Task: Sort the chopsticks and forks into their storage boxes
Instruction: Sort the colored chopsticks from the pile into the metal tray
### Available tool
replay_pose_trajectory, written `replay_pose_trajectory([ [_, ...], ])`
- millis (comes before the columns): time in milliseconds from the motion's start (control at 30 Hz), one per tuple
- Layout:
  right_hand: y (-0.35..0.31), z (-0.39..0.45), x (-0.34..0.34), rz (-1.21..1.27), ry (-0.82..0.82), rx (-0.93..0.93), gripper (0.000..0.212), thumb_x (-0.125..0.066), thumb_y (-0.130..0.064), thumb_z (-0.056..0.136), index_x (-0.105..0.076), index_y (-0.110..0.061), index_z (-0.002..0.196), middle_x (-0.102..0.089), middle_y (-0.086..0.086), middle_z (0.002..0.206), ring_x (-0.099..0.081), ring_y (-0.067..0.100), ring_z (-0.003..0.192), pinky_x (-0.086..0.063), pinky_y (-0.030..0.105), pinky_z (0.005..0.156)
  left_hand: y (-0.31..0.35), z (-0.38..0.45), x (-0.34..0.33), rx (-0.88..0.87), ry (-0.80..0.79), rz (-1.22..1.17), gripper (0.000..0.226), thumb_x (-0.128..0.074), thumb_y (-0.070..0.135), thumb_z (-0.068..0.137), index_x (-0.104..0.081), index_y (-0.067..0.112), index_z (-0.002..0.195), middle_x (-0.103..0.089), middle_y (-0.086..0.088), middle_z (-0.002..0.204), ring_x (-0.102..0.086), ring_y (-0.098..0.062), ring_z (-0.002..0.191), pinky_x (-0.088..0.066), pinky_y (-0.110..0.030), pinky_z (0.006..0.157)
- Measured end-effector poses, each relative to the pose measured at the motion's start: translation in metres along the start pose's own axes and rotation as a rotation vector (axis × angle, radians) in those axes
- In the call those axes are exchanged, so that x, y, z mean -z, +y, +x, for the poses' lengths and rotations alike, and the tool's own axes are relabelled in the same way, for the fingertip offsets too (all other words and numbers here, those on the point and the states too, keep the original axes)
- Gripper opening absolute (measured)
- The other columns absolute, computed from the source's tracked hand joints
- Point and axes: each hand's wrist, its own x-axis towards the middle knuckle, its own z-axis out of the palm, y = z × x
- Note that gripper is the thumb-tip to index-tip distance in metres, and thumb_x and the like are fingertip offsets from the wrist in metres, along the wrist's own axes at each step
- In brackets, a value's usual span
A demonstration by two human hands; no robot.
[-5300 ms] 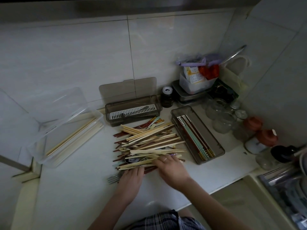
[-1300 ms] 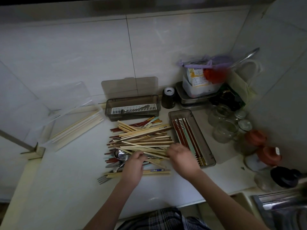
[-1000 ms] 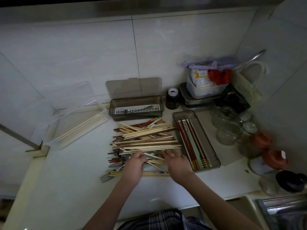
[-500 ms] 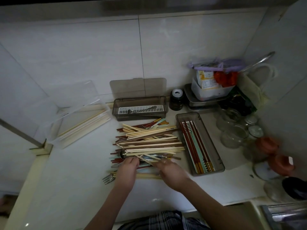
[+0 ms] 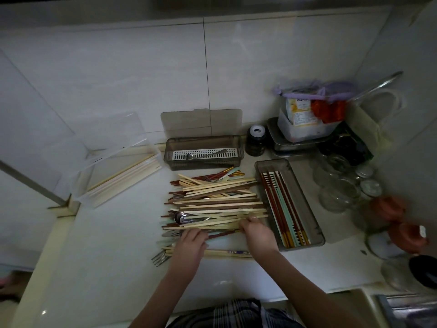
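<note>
— What was seen on the white counter (image 5: 113,268)?

— A mixed pile of chopsticks (image 5: 217,202) was spread at its middle, pale and dark sticks laid mostly crosswise, with a spoon (image 5: 181,217) caught among them near the left edge. Forks (image 5: 160,256) were found at the pile's near left corner, tines pointed left.

— And the hands?

— The left hand (image 5: 192,242) was laid palm down over the near edge of the pile, fingers bent onto the sticks; whether anything was pinched beneath could not be told. The right hand (image 5: 257,233) was placed at the pile's right end, its fingertips curled around the ends of a few pale chopsticks there. A separate pair of pale chopsticks (image 5: 227,253) was left just in front of the pile, between the two wrists.

— Where were the boxes?

— A grey box (image 5: 316,229) just right of the pile was filled with red and mint chopsticks. A smoked box (image 5: 238,143) with a raised lid was set behind the pile; one utensil was laid on its white grid. A clear box (image 5: 80,197) well to the left was loaded with pale chopsticks.
</note>
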Motion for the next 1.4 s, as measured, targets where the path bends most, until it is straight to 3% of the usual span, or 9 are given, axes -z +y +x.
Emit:
replay_pose_trajectory([
  [133, 0.004, 0.002, 0.004, 0.001, 0.004, -0.031, 0.028, -0.053, -0.003, 0.088, -0.058, -0.017, 0.112, -0.041, 0.003, 0.134, -0.056, 0.019, 0.101, -0.05, 0.03, 0.086, 0.005, 0.009, 0.002, 0.074, -0.059, -0.018, 0.018, -0.067, 0.015, 0.08, -0.063, 0.012, 0.097, -0.057, -0.002, 0.103, -0.048, -0.019, 0.1, -0.044, -0.032, 0.083],
  [300, 0.0, -0.003, -0.004, 0.07, -0.033, 0.123, 0.039, -0.052, -0.009, 0.09, -0.048, -0.024, 0.125, -0.048, 0.002, 0.127, -0.052, 0.02, 0.109, -0.048, 0.031, 0.087, 0.006, 0.021, 0.001, 0.085, -0.156, 0.016, 0.017, -0.061, 0.02, 0.086, -0.06, 0.011, 0.1, -0.049, -0.002, 0.112, -0.043, -0.02, 0.11, -0.038, -0.029, 0.091],
  [433, -0.001, -0.007, -0.005, 0.081, -0.038, 0.179, 0.032, -0.048, -0.015, 0.092, -0.05, -0.025, 0.122, -0.05, 0.0, 0.125, -0.047, 0.018, 0.113, -0.041, 0.031, 0.094, 0.01, 0.025, 0.002, 0.035, -0.258, 0.166, 0.027, -0.053, 0.026, 0.092, -0.053, 0.011, 0.114, -0.044, -0.004, 0.122, -0.038, -0.02, 0.118, -0.035, -0.03, 0.098],
  [600, -0.002, -0.004, -0.001, -0.151, -0.055, 0.159, 0.033, -0.047, -0.022, 0.095, -0.044, -0.015, 0.127, -0.044, 0.007, 0.134, -0.036, 0.023, 0.127, -0.03, 0.037, 0.104, 0.012, 0.021, 0.004, -0.002, -0.271, 0.228, 0.031, -0.048, 0.031, 0.094, -0.048, 0.012, 0.118, -0.039, -0.004, 0.125, -0.034, -0.02, 0.122, -0.032, -0.03, 0.103],
  [800, -0.004, -0.003, 0.01, -0.243, -0.082, 0.162, 0.055, -0.056, -0.004, 0.085, -0.032, -0.01, 0.134, -0.048, 0.013, 0.133, -0.042, 0.028, 0.125, -0.036, 0.041, 0.103, 0.006, 0.021, 0.008, 0.009, -0.227, 0.091, 0.026, -0.056, 0.028, 0.09, -0.056, 0.016, 0.113, -0.045, 0.001, 0.119, -0.04, -0.016, 0.114, -0.036, -0.027, 0.097],
  [900, 0.003, 0.003, 0.03, -0.168, -0.025, 0.202, 0.05, -0.051, 0.0, 0.084, -0.037, -0.018, 0.129, -0.057, 0.009, 0.125, -0.047, 0.028, 0.119, -0.035, 0.04, 0.1, 0.003, 0.022, 0.009, 0.034, -0.231, 0.098, 0.027, -0.057, 0.027, 0.089, -0.058, 0.013, 0.113, -0.045, 0.0, 0.117, -0.041, -0.016, 0.113, -0.038, -0.03, 0.097],
  [1033, 0.028, 0.011, 0.059, -0.113, 0.115, 0.26, 0.042, -0.053, -0.013, 0.09, -0.051, -0.033, 0.127, -0.053, 0.0, 0.13, -0.04, 0.021, 0.126, -0.025, 0.04, 0.108, 0.004, 0.027, 0.01, 0.044, -0.22, 0.121, 0.023, -0.055, 0.025, 0.09, -0.06, 0.011, 0.108, -0.048, -0.002, 0.112, -0.044, -0.018, 0.111, -0.038, -0.028, 0.091],
  [1267, 0.069, 0.004, 0.091, -0.114, 0.268, 0.092, 0.042, -0.05, -0.01, 0.092, -0.057, -0.036, 0.123, -0.054, -0.004, 0.129, -0.039, 0.018, 0.128, -0.022, 0.039, 0.108, 0.008, 0.031, 0.01, 0.041, -0.295, 0.23, 0.025, -0.046, 0.024, 0.095, -0.055, 0.008, 0.112, -0.046, -0.008, 0.118, -0.04, -0.023, 0.118, -0.034, -0.032, 0.097],
  [1400, 0.094, -0.003, 0.098, -0.048, 0.416, -0.066, 0.039, -0.05, -0.013, 0.09, -0.059, -0.031, 0.123, -0.06, -0.003, 0.118, -0.049, 0.019, 0.113, -0.035, 0.042, 0.099, 0.006, 0.032, 0.014, 0.102, -0.241, 0.212, 0.024, -0.039, 0.021, 0.098, -0.049, 0.008, 0.115, -0.045, -0.008, 0.12, -0.042, -0.022, 0.114, -0.036, -0.031, 0.096],
])
